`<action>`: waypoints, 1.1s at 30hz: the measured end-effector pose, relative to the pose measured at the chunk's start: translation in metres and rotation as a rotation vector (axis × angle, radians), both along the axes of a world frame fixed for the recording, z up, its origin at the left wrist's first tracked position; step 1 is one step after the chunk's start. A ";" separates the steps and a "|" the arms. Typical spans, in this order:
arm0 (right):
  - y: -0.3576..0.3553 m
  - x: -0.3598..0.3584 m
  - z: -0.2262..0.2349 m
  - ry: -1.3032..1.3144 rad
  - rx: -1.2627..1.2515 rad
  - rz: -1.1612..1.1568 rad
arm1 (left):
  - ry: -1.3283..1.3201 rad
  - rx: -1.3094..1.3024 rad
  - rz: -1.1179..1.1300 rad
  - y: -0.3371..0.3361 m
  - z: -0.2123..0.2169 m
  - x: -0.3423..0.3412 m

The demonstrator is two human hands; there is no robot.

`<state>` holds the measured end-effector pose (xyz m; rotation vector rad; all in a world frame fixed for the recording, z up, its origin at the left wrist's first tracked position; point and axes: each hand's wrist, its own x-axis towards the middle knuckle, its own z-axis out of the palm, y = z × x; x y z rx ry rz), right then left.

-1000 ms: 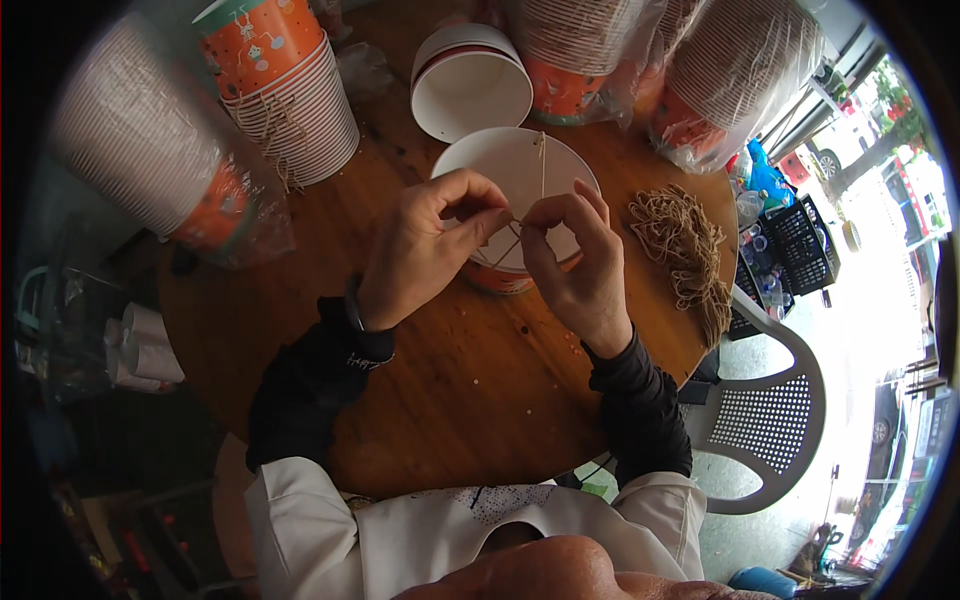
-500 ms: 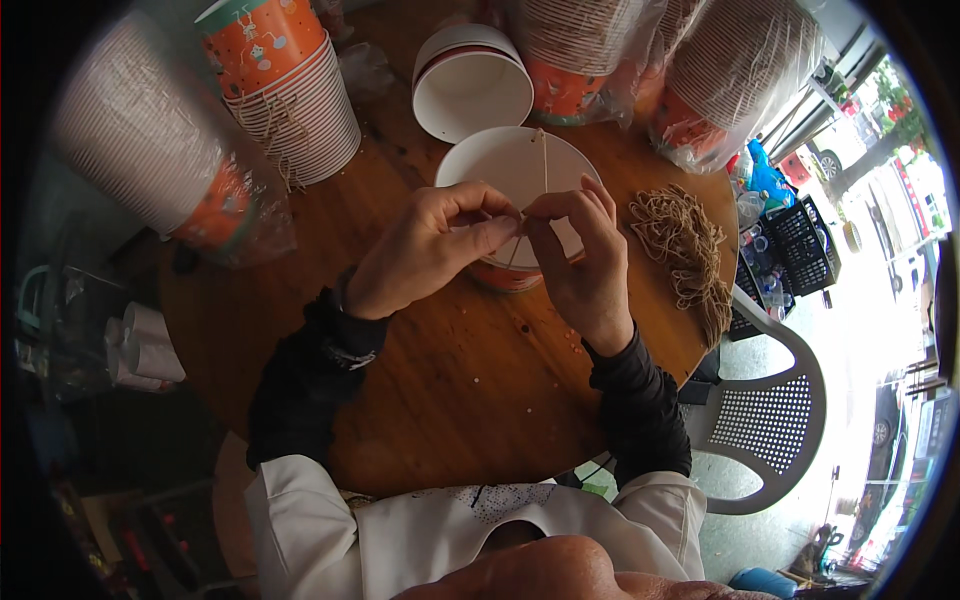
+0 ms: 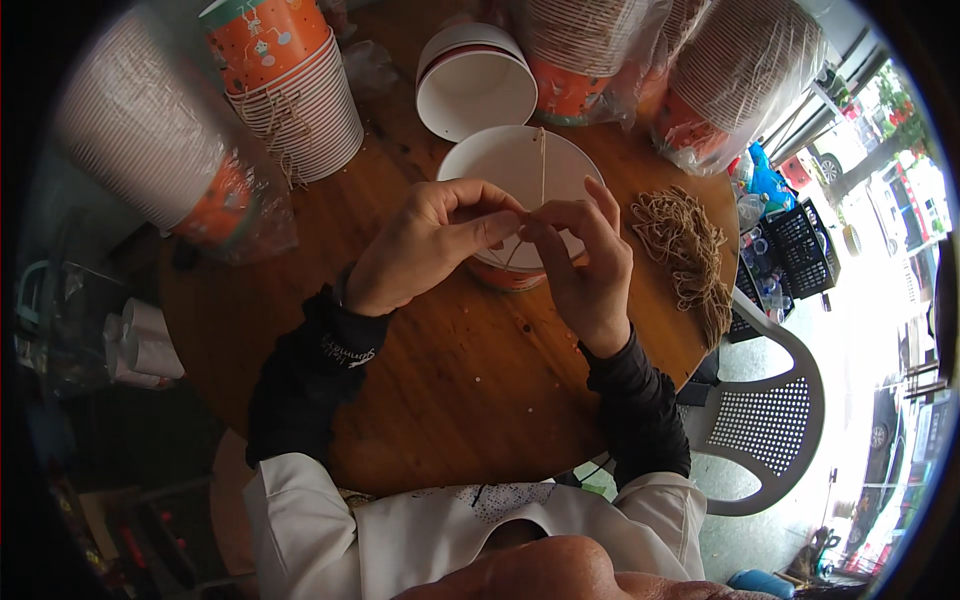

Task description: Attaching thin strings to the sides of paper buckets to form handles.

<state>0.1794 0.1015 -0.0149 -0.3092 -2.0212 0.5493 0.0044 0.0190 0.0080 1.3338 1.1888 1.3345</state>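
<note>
An orange-and-white paper bucket [image 3: 480, 160] stands upright on the round wooden table in front of me, its white inside facing up. A thin beige cord [image 3: 543, 170] runs from a hole at its far rim across the opening to my fingers. My left hand [image 3: 425, 240] pinches the cord with thumb and forefinger above the bucket's near side. Fingertip to fingertip with it, my right hand [image 3: 590, 260] also pinches the cord, with its other fingers partly raised. The exact twist of cord between the fingertips is hidden.
Two nested white buckets [image 3: 478, 95] lie tipped behind. Tall bucket stacks stand at the back left [image 3: 300, 110] and, bagged in plastic, at the far left [image 3: 150, 130] and back right [image 3: 735, 75]. A heap of cords [image 3: 685, 250] lies right; a grey chair [image 3: 765, 430] stands beside the table [image 3: 450, 400].
Both hands keep their pinch over the bucket, with only slight shifts of the fingers. The cord's near part has changed its slant a little.
</note>
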 end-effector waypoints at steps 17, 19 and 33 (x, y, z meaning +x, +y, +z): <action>0.007 0.002 -0.003 0.029 -0.007 -0.102 | 0.685 0.416 0.020 -0.004 0.005 -0.004; 0.008 0.001 -0.004 0.027 0.020 -0.143 | 0.707 0.427 -0.034 -0.004 0.007 -0.002; 0.004 0.003 0.002 0.007 0.015 -0.032 | 0.588 0.339 0.008 -0.002 0.002 0.003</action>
